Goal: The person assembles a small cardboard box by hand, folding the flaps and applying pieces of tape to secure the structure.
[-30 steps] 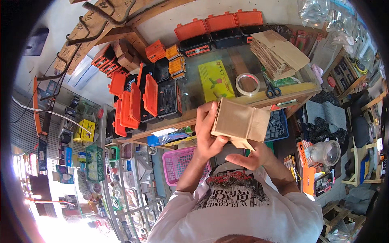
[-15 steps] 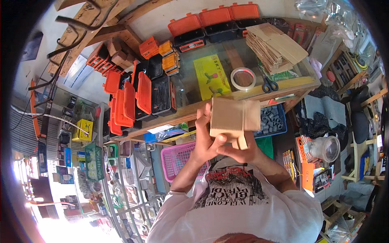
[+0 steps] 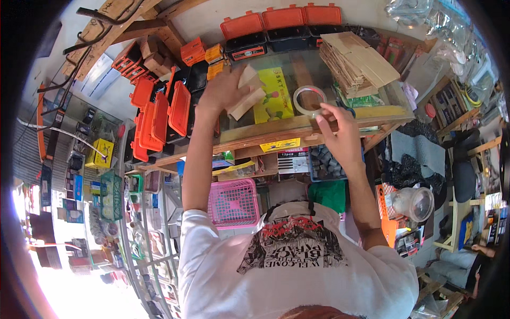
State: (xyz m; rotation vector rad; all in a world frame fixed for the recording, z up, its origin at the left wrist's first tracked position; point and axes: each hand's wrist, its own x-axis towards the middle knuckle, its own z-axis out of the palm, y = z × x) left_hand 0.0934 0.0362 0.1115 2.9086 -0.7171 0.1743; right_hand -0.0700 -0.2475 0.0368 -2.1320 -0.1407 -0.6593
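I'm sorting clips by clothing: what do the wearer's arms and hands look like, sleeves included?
The left hand and right hand are ungloved, with no watch or bracelet visible. The forearms are bare below the short white sleeves of a white T-shirt, which has a dark print with some red on its front.

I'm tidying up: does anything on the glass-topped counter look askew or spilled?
The flattened cardboard stack, right of the tape roll, looks askew: its sheets fan out with uneven edges. I see no spill.
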